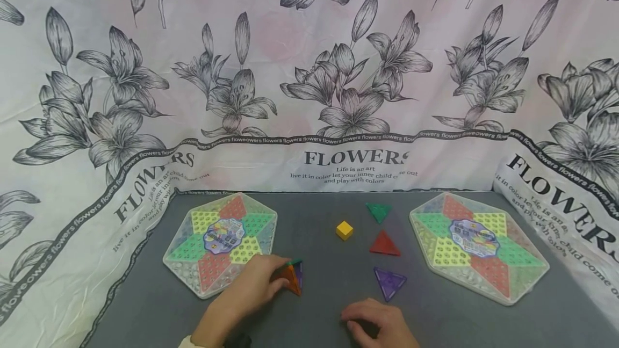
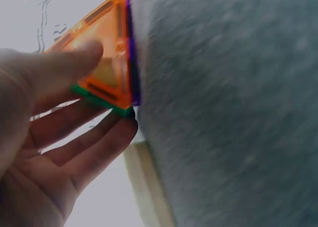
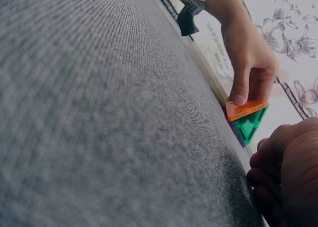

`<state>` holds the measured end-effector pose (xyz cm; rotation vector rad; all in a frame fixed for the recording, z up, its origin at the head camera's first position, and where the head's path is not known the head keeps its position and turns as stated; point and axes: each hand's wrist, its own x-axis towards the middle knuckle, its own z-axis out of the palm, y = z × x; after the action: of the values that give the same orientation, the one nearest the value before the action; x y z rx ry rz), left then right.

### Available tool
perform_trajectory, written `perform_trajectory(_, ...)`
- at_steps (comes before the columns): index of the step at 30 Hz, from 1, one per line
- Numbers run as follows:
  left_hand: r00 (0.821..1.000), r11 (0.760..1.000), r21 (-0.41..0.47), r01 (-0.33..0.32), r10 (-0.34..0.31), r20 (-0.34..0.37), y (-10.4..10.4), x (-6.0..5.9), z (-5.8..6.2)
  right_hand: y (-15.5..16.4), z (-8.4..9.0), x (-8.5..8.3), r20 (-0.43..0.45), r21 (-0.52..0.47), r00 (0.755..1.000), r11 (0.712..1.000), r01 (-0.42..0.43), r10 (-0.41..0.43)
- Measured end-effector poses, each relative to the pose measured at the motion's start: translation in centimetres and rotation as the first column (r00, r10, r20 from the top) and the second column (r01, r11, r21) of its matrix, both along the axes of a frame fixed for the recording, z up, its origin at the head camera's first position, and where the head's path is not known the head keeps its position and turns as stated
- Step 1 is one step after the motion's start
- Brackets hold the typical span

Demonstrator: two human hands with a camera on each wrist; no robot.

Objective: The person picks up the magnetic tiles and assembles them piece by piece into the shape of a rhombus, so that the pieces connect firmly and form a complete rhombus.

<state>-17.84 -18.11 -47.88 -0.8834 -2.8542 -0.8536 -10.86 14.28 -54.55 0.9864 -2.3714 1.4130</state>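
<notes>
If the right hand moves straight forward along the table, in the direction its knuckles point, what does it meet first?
Most likely the purple triangle tile, which lies flat on the grey mat just beyond the right hand. The red triangle tile lies farther along the same line. Depth is hard to judge from the head view.

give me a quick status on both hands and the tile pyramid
Left hand grips tile pyramid on the mat. Right hand curled on the mat, holding nothing. Purple triangle lies loose nearby, nothing blocking.
</notes>
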Motion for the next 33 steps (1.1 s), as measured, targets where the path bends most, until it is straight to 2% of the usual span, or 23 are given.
perform_trajectory(3,1.000,0.999,0.044,0.004,-0.004,-0.012,-0.3,0.2,0.7,0.1,0.1,-0.1,0.078,-0.022,0.997,1.000,0.003,-0.002)
perform_trajectory(7,1.000,0.979,0.204,0.021,-0.016,-0.025,-0.4,0.9,2.5,1.3,1.8,-0.4,0.231,-0.082,0.972,0.997,-0.008,0.027)
perform_trajectory(9,0.999,0.951,0.306,0.044,-0.044,-0.007,-0.1,1.5,3.3,2.4,3.0,-1.0,0.292,-0.119,0.956,0.993,-0.002,0.037)
perform_trajectory(12,0.992,0.890,0.446,0.098,-0.125,0.032,0.8,2.1,4.1,4.6,4.5,-2.6,0.301,-0.161,0.953,0.987,0.022,0.028)
perform_trajectory(14,0.978,0.848,0.512,0.138,-0.197,0.062,2.0,2.2,4.3,6.2,5.1,-3.9,0.289,-0.175,0.957,0.984,0.039,0.013)
perform_trajectory(16,0.961,0.815,0.547,0.192,-0.269,0.063,3.5,2.0,4.1,7.7,5.4,-5.3,0.258,-0.165,0.966,0.985,0.051,-0.007)
perform_trajectory(18,0.943,0.797,0.555,0.239,-0.326,0.063,5.1,1.5,3.7,9.0,5.4,-6.7,0.241,-0.133,0.970,0.988,0.072,-0.038)
perform_trajectory(21,0.911,0.774,0.570,0.277,-0.400,0.101,7.5,0.7,2.8,10.4,5.4,-8.8,0.268,-0.068,0.960,0.993,0.097,-0.076)
perform_trajectory(26,0.866,0.759,0.596,0.262,-0.457,0.202,10.5,-0.3,1.4,11.4,5.1,-11.2,0.311,0.033,0.942,0.992,0.124,-0.129)
perform_trajectory(29,0.858,0.768,0.577,0.279,-0.469,0.210,12.0,-1.0,0.7,11.5,5.2,-12.1,0.309,0.076,0.940,0.989,0.129,-0.146)
perform_trajectory(33,0.864,0.807,0.479,0.345,-0.472,0.173,13.8,-1.9,-0.2,11.2,5.2,-13.0,0.297,0.144,0.943,0.983,0.113,-0.152)
